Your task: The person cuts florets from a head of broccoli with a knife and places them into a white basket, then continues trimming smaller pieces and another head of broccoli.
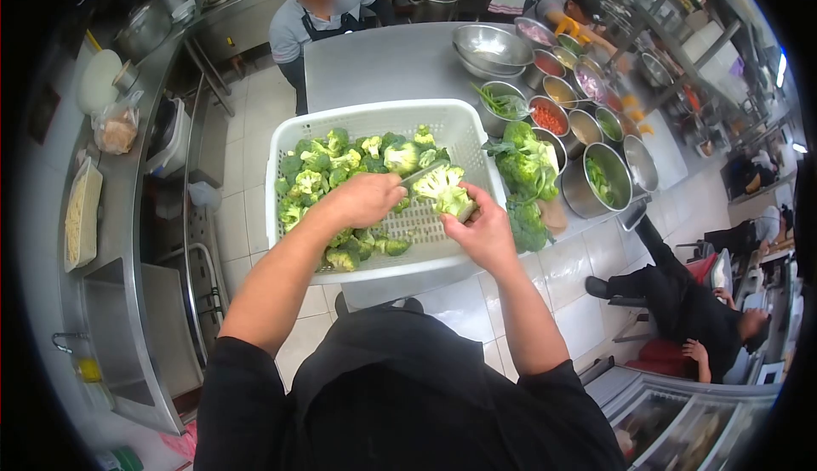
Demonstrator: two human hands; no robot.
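Observation:
Over a white perforated basket (374,277) holding many cut broccoli florets (319,160), my left hand (366,200) is closed on a knife (423,172), whose blade touches a broccoli head. My right hand (485,227) grips that broccoli head (442,188) by its thick stem, with the cut side facing up. Whole broccoli heads with leaves (526,169) lie just right of the basket, at the table's edge.
The steel table (366,71) carries stacked steel bowls (494,48) and several metal pots, one with green vegetables (600,183). One person (319,20) stands across the table; others are at the right. A sink counter (128,301) runs along the left.

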